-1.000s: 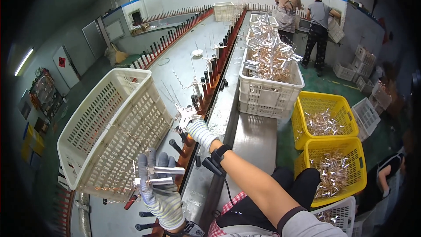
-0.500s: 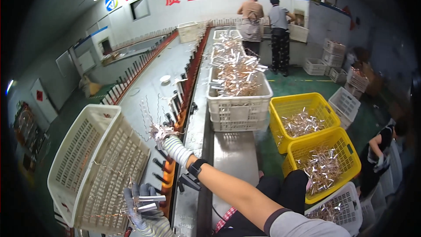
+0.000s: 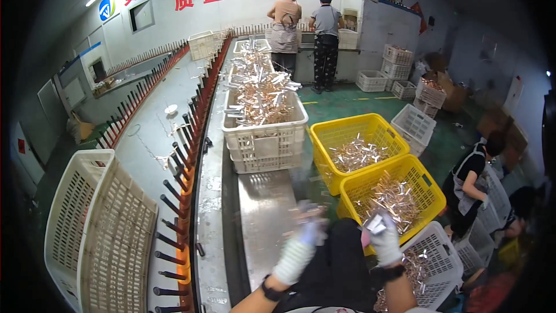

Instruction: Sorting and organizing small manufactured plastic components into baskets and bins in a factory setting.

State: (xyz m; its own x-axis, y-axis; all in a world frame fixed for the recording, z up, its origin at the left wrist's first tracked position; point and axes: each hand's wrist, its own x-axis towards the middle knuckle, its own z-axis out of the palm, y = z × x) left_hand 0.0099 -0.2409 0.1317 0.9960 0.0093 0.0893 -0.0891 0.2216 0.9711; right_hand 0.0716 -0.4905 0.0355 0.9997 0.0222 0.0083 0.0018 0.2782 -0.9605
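Both gloved hands are low in the view, over the person's lap. The right hand (image 3: pixel 383 237) is closed around a small bundle of shiny metal parts (image 3: pixel 376 223), which stick out above the fingers; the hand sits just at the near rim of the closer yellow basket (image 3: pixel 425 181), itself full of the same parts. The left hand (image 3: pixel 310 233) is blurred, raised over the near end of the steel bench (image 3: pixel 263 220); whether its fingers are together or apart, or grip anything, cannot be told.

A second yellow basket (image 3: pixel 341 133) with parts stands just behind the first. A white basket (image 3: pixel 443 266) with more parts lies right of the right hand, touching the closer yellow one. Farther up the bench a white crate (image 3: pixel 266 145) is heaped with parts. To the left, a row of dark pegs (image 3: pixel 176 191) runs along a conveyor, and an empty white basket (image 3: pixel 98 226) stands tilted on it, well apart from both hands. Two people (image 3: pixel 304 35) stand at the far end; another person (image 3: pixel 472 179) crouches at right.
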